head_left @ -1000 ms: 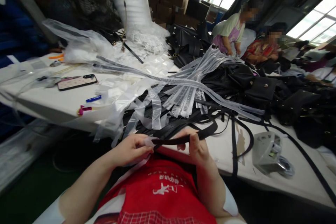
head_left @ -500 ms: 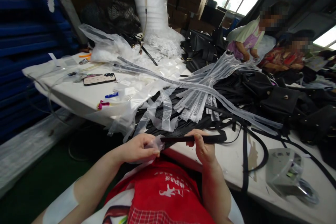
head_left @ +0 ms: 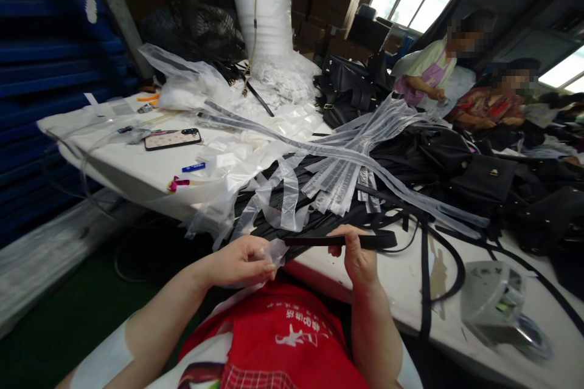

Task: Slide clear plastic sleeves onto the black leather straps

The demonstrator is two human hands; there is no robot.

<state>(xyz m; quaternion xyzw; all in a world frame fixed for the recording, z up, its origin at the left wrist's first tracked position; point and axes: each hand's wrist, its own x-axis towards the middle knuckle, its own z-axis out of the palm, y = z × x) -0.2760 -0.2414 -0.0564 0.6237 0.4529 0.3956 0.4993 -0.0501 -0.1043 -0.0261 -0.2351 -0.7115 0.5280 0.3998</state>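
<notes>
My left hand (head_left: 246,261) is closed on the mouth of a clear plastic sleeve (head_left: 276,252). One end of a black strap (head_left: 310,241) sits at or in that sleeve's opening; exactly how far in is hard to make out. Gripped between thumb and fingers of my right hand (head_left: 356,252), the strap runs level between both hands and loops back past the right one. Just beyond my hands, a pile of black straps (head_left: 269,206) lies on the table under several loose plastic sleeves (head_left: 340,182). A long sleeved strap (head_left: 319,147) stretches across the pile.
On the white table (head_left: 109,152) lie a phone (head_left: 172,139), a blue marker-like item (head_left: 194,167) and a tape dispenser (head_left: 495,298). Black bags (head_left: 488,176) are heaped at right. A foam roll (head_left: 264,18) stands behind. Two people (head_left: 424,73) work at the far right.
My right hand and the strap have shifted slightly to the right. My left hand keeps its hold on the sleeve. A person at the far right has moved their hands a little.
</notes>
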